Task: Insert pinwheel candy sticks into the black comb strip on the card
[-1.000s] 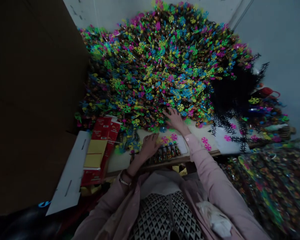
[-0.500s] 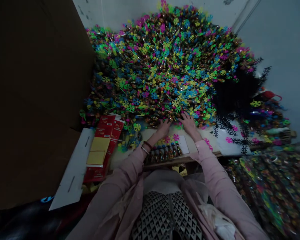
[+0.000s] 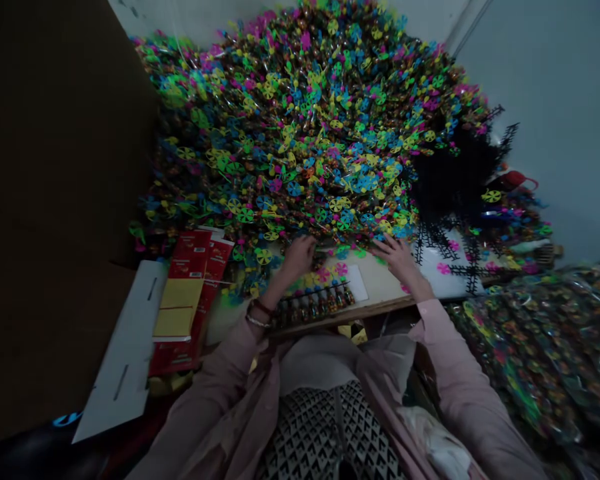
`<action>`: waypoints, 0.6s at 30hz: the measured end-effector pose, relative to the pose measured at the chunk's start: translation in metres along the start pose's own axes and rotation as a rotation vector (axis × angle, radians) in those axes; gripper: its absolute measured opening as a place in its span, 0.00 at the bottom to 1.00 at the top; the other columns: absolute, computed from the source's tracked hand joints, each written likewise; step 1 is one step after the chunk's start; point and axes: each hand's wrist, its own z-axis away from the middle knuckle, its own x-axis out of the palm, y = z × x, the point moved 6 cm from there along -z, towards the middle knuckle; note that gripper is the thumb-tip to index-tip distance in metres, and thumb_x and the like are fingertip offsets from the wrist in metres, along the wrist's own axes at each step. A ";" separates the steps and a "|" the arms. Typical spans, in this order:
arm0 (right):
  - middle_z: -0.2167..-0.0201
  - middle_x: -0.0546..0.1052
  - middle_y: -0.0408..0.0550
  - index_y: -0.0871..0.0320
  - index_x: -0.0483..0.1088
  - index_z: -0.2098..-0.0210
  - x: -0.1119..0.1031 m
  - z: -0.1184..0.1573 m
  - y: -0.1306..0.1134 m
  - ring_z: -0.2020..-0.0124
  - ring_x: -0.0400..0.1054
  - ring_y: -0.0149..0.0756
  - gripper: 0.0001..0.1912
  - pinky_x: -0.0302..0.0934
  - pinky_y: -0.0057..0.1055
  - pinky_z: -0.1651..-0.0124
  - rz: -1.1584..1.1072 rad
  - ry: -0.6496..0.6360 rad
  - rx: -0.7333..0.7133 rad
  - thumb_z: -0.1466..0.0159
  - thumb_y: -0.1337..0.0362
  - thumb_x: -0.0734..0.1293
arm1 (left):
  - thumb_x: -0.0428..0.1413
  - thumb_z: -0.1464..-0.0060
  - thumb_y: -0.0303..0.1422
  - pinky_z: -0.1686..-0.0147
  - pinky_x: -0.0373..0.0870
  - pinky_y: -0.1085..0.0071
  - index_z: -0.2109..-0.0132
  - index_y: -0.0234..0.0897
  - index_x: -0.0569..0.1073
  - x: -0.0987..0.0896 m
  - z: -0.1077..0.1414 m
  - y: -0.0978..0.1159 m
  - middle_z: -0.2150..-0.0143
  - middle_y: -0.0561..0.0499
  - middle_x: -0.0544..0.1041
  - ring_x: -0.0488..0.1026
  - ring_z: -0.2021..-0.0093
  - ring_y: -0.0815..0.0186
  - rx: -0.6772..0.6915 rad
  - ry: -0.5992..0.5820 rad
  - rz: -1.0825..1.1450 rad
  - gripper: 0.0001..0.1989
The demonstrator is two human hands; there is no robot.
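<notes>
Along the front edge of a big heap of small bottle-shaped toys [image 3: 290, 153] with coloured pinwheel tops, both hands are at work. My left hand [image 3: 299, 259] has its fingers curled together by the heap; what they hold, if anything, I cannot make out. My right hand [image 3: 399, 261] lies at the heap's edge to the right, fingers spread and holding nothing. Between me and the heap, a row of the little bottles [image 3: 317, 305] sits in a black strip at the table edge. A white card [image 3: 359, 283] lies beside it, and loose pink pinwheels [image 3: 341, 269] lie behind.
Red and yellow printed cartons [image 3: 180, 300] and a white slotted board [image 3: 120, 347] are at the left, next to a tall brown cardboard wall [image 3: 55, 200]. Black plastic strips [image 3: 450, 173] are piled at the right. Plastic-wrapped toys [image 3: 545, 347] fill the lower right.
My hands have moved apart: the left one leftward with its fingers curling in, the right one rightward with its fingers spread. The view has shifted slightly.
</notes>
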 end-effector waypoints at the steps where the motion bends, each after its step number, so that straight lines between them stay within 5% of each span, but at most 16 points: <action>1: 0.43 0.70 0.44 0.50 0.71 0.49 -0.004 0.003 0.002 0.37 0.52 0.45 0.25 0.45 0.52 0.38 -0.045 0.046 0.041 0.39 0.78 0.57 | 0.46 0.40 0.27 0.55 0.67 0.65 0.55 0.34 0.73 -0.006 0.008 -0.006 0.58 0.44 0.74 0.71 0.56 0.60 -0.035 0.000 -0.039 0.12; 5: 0.58 0.78 0.50 0.56 0.75 0.56 -0.016 -0.007 -0.023 0.55 0.67 0.41 0.15 0.57 0.41 0.48 -0.230 0.193 0.169 0.34 0.69 0.58 | 0.49 0.38 0.34 0.53 0.65 0.65 0.58 0.36 0.73 0.003 0.040 0.010 0.59 0.45 0.75 0.70 0.55 0.60 0.021 -0.155 -0.135 0.10; 10: 0.52 0.74 0.50 0.54 0.70 0.48 0.002 -0.067 -0.121 0.50 0.63 0.42 0.18 0.56 0.39 0.49 -0.201 0.006 -0.152 0.35 0.71 0.60 | 0.49 0.38 0.37 0.54 0.65 0.62 0.55 0.35 0.72 0.038 0.063 0.046 0.52 0.42 0.73 0.68 0.51 0.56 0.004 -0.258 -0.259 0.12; 12: 0.49 0.72 0.50 0.54 0.67 0.45 0.010 -0.087 -0.142 0.46 0.61 0.42 0.21 0.54 0.40 0.45 -0.118 -0.050 -0.229 0.36 0.74 0.58 | 0.48 0.38 0.37 0.54 0.65 0.62 0.53 0.35 0.71 0.040 0.066 0.047 0.51 0.42 0.73 0.68 0.50 0.56 -0.031 -0.238 -0.242 0.12; 15: 0.46 0.70 0.50 0.57 0.65 0.44 0.013 -0.099 -0.144 0.44 0.59 0.39 0.22 0.53 0.38 0.41 -0.076 -0.084 -0.277 0.35 0.76 0.56 | 0.48 0.37 0.41 0.53 0.65 0.64 0.52 0.37 0.70 0.033 0.071 0.041 0.52 0.45 0.73 0.69 0.51 0.58 -0.029 -0.208 -0.173 0.15; 18: 0.48 0.70 0.54 0.63 0.63 0.43 0.003 -0.088 -0.119 0.46 0.61 0.40 0.20 0.55 0.35 0.43 -0.102 -0.032 -0.217 0.34 0.73 0.56 | 0.51 0.40 0.43 0.52 0.64 0.64 0.50 0.39 0.70 0.029 0.080 0.038 0.51 0.47 0.73 0.68 0.51 0.58 0.039 -0.228 -0.130 0.17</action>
